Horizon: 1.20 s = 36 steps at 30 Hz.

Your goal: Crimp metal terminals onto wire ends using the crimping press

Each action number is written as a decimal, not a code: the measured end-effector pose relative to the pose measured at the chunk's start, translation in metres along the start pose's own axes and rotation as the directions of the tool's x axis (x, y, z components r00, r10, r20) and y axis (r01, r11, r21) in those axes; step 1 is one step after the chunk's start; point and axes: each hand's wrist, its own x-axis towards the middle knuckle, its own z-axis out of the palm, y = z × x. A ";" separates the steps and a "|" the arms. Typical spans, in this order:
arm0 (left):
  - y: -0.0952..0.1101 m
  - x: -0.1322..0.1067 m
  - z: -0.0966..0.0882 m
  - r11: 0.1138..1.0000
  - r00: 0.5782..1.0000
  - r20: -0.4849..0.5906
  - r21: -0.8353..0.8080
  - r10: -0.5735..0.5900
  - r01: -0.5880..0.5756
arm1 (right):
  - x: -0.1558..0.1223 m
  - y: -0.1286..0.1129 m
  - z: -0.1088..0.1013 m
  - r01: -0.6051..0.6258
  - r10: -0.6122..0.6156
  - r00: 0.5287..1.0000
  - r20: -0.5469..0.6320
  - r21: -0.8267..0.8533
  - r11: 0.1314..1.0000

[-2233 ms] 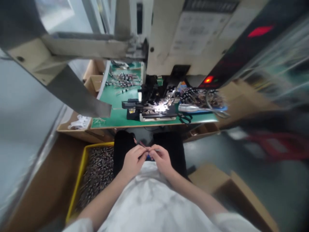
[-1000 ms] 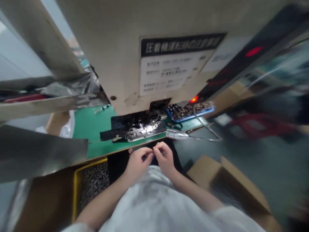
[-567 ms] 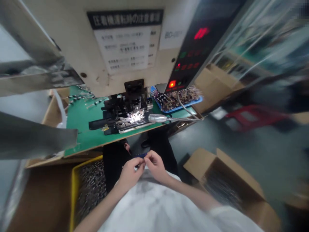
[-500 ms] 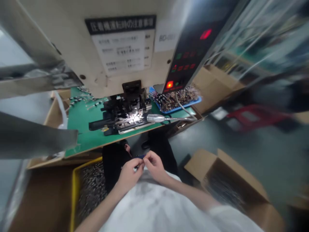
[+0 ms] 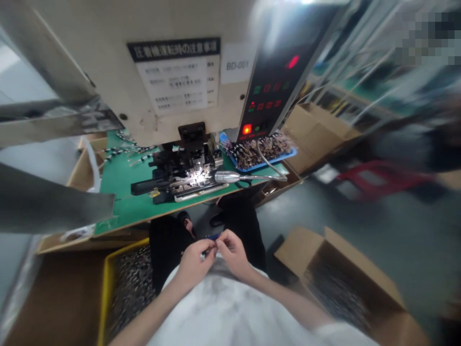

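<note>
My left hand (image 5: 197, 259) and my right hand (image 5: 232, 252) meet in front of my shirt, just above my lap. Both are closed, with fingertips pinched together and almost touching. What sits between the fingertips is too small and too covered to name. A dark blue strip (image 5: 213, 237) shows just behind the fingers; I cannot tell whether it is held. Beyond my hands, the crimping machine (image 5: 187, 120) stands over the green table (image 5: 126, 206), its lower tooling (image 5: 194, 175) brightly lit by a small lamp (image 5: 226, 177) on a bendy metal neck.
A blue tray (image 5: 259, 163) full of short wire pieces stands right of the tooling. Several striped wire pieces (image 5: 118, 151) lie at the table's left. A yellow crate (image 5: 104, 288) of small parts is at my left, an open cardboard box (image 5: 363, 259) at my right. A red stool (image 5: 382, 175) stands farther right.
The head view has shifted slightly, so the machine appears a little lower and to the left. My hands keep nearly the same pinched pose.
</note>
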 end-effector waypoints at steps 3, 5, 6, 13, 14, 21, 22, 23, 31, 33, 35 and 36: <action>0.000 0.002 0.000 1.000 1.000 -0.006 -0.019 -0.018 0.018 | 0.001 0.003 -0.001 0.009 -0.009 1.000 -0.014 -0.021 1.000; 0.000 0.005 0.000 0.999 1.000 -0.023 -0.029 -0.022 0.021 | 0.004 0.004 -0.001 0.017 -0.018 0.999 -0.027 -0.023 1.000; 0.000 0.008 0.000 0.999 0.999 -0.035 -0.034 -0.019 0.018 | 0.007 0.003 -0.001 0.019 -0.020 0.999 -0.033 -0.015 1.000; 0.019 0.047 -0.011 0.996 0.985 -0.167 -0.072 0.038 -0.051 | 0.052 -0.021 0.001 0.090 -0.085 0.992 -0.094 0.056 0.994; 0.024 0.054 -0.015 0.995 0.980 -0.195 -0.079 0.050 -0.066 | 0.062 -0.027 0.002 0.112 -0.106 0.989 -0.100 0.058 0.992; 0.035 0.099 -0.039 0.989 0.906 -0.397 0.040 0.144 -0.139 | 0.126 -0.068 0.012 0.202 -0.214 0.968 -0.128 -0.102 0.974; 0.034 0.104 -0.041 0.989 0.897 -0.417 0.072 0.148 -0.130 | 0.133 -0.072 0.014 0.218 -0.240 0.963 -0.125 -0.165 0.962; 0.032 0.108 -0.043 0.988 0.888 -0.435 0.101 0.149 -0.117 | 0.138 -0.075 0.015 0.238 -0.269 0.956 -0.119 -0.226 0.945; 0.012 0.123 -0.046 0.978 0.850 -0.509 0.208 0.133 -0.028 | 0.158 -0.064 0.020 0.278 -0.319 0.945 -0.077 -0.328 0.903; 0.010 0.124 -0.047 0.975 0.850 -0.510 0.222 0.132 -0.018 | 0.160 -0.061 0.020 0.265 -0.297 0.953 -0.058 -0.315 0.911; 0.009 0.124 -0.047 0.971 0.848 -0.510 0.238 0.146 -0.024 | 0.162 -0.061 0.019 0.252 -0.276 0.960 -0.038 -0.303 0.919; 0.009 0.124 -0.048 0.968 0.844 -0.511 0.248 0.162 -0.035 | 0.162 -0.062 0.018 0.249 -0.270 0.963 -0.028 -0.304 0.920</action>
